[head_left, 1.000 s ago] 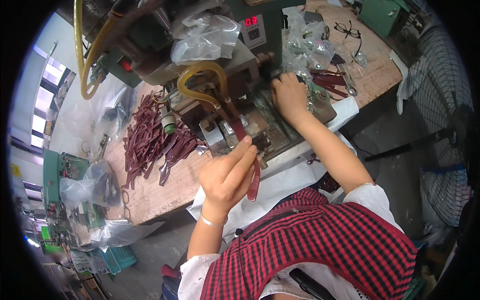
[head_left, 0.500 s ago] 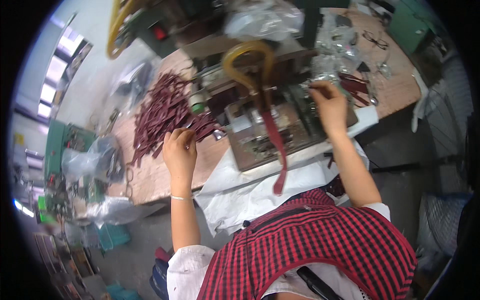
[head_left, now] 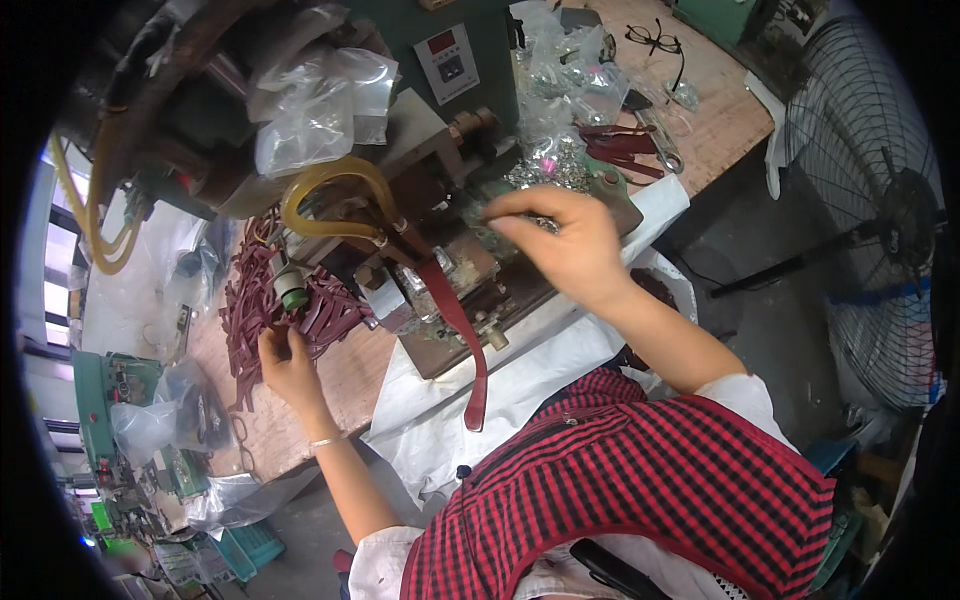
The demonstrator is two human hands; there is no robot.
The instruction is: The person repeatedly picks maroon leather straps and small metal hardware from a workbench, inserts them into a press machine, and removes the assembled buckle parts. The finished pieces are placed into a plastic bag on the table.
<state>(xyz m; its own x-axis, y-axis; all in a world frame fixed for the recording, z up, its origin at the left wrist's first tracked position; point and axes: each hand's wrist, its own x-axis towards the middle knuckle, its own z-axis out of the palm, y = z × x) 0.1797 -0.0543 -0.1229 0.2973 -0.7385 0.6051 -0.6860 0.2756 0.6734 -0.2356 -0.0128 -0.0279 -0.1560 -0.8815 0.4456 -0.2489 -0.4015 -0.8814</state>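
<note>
A dark red strap [head_left: 455, 318] has its upper end in the metal fixture of a bench machine [head_left: 400, 300], below a looped yellow tube [head_left: 340, 178]. Its free end hangs over the front toward me. My left hand [head_left: 288, 370] is at the near edge of a pile of dark red straps [head_left: 250, 300], thumb and forefinger apart, with nothing visible between them. My right hand [head_left: 570, 245] hovers right of the fixture, thumb and fingertips brought together. Whatever they pinch, if anything, is too small to tell. Small shiny metal pieces [head_left: 555, 165] lie heaped just behind it.
Clear plastic bags [head_left: 320, 105] rest on the machine, and more bags [head_left: 570, 75] lie behind the metal pieces. Glasses [head_left: 655, 40] and a few red straps [head_left: 620, 148] are at the far right. A fan [head_left: 890, 210] stands right of the table; white cloth [head_left: 420, 420] drapes its front.
The head view has turned and shifted, so the machine appears farther left. My left hand has opened its pinch and come down by the strap pile. My right fingertips have closed together. The strap stays in the machine.
</note>
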